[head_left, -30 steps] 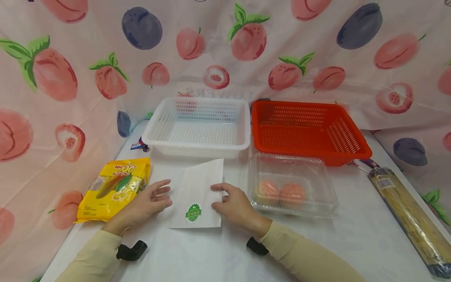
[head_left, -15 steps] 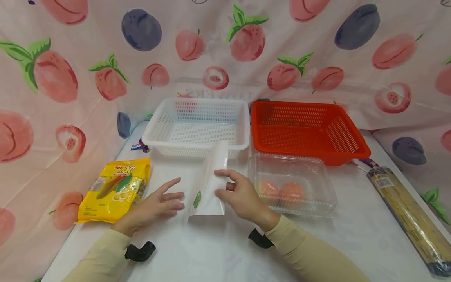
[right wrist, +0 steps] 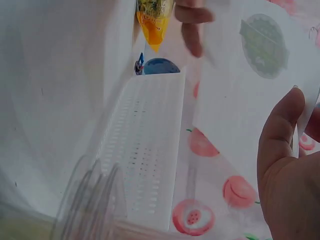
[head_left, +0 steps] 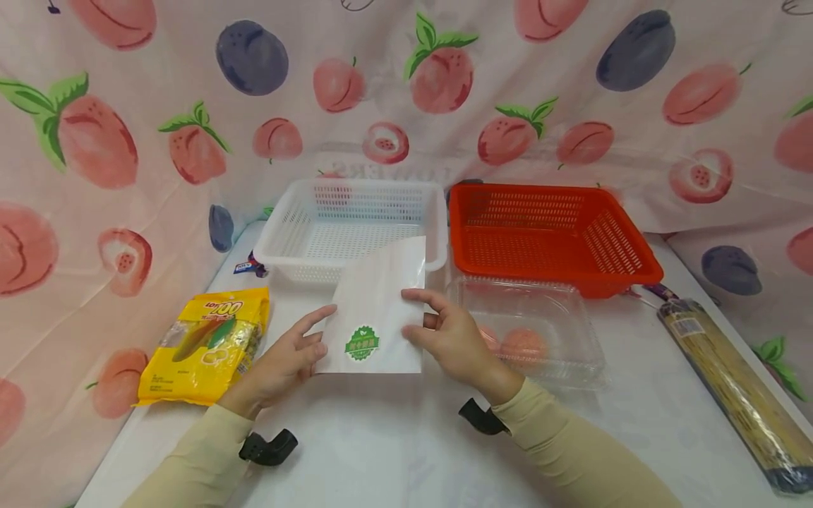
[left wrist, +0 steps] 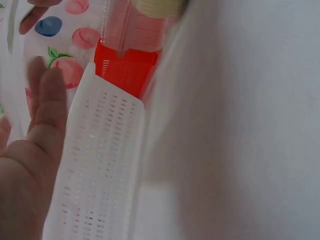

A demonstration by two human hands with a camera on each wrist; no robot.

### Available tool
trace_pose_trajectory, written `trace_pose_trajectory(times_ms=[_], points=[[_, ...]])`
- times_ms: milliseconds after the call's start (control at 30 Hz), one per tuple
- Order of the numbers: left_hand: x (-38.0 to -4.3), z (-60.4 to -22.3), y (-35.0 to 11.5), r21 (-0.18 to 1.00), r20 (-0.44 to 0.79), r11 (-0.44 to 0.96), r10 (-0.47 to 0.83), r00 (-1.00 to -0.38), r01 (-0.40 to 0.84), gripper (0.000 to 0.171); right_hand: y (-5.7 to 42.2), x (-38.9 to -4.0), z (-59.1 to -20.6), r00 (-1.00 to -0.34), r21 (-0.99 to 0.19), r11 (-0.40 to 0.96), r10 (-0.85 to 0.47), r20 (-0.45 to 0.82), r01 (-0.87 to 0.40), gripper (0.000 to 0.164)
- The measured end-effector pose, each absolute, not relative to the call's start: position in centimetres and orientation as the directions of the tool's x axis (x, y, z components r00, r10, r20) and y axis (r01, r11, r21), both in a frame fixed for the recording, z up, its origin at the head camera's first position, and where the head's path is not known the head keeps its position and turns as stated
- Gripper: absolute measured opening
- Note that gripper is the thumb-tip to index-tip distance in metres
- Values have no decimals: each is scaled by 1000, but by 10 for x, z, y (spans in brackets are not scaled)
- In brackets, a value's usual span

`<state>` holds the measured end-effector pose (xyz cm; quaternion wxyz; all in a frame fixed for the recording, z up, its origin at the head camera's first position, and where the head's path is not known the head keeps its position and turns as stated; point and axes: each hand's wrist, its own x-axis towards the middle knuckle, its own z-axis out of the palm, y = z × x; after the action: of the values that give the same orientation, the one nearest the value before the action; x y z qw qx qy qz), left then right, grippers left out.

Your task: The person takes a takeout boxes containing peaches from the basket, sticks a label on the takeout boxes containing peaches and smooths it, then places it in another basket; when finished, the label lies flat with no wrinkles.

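A flat white paper bag (head_left: 381, 303) with a green printed badge is held up over the table in the head view, its slanted top overlapping the white basket. My right hand (head_left: 454, 339) pinches its right edge, thumb (right wrist: 282, 120) on the front face and fingers behind. At the left edge, my left hand (head_left: 286, 360) has its fingers spread; its index finger and thumb reach the bag's border, though whether they grip it I cannot tell. In the left wrist view the left fingers (left wrist: 50, 110) look fairly straight.
Behind stand a white basket (head_left: 273, 262) and a red basket (head_left: 552, 271). A clear plastic box (head_left: 559, 324) with pink round items sits right of the bag. A yellow candy bag (head_left: 203, 346) lies left, a long wrapped straw-coloured pack (head_left: 730, 388) far right, a small purple wrapper (head_left: 252, 264) back left.
The bag has risen from near the tabletop, turned edge-on, then swung its badge face back into view. Both hands have moved right and upward, the left now at the bag's left edge.
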<state>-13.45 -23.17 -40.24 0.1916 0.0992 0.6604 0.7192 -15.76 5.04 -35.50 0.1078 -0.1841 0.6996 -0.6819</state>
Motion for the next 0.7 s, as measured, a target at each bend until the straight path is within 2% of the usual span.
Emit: trace_pose_trajectory(times_ms=[133, 267, 700], points=[[-133, -397, -230, 978, -33, -175, 390, -920, -110, 65, 53, -160, -356, -914, -995, 16, -397, 85, -99, 52], [-130, -391, -227, 971, 32, -230, 393, -919, -65, 63, 54, -162, -357, -917, -996, 25, -393, 67, -84, 52], [-130, -374, -214, 995, 8, -99, 377, -926, -31, 59, 55, -166, -354, -919, -995, 58, -392, 49, -78, 51]])
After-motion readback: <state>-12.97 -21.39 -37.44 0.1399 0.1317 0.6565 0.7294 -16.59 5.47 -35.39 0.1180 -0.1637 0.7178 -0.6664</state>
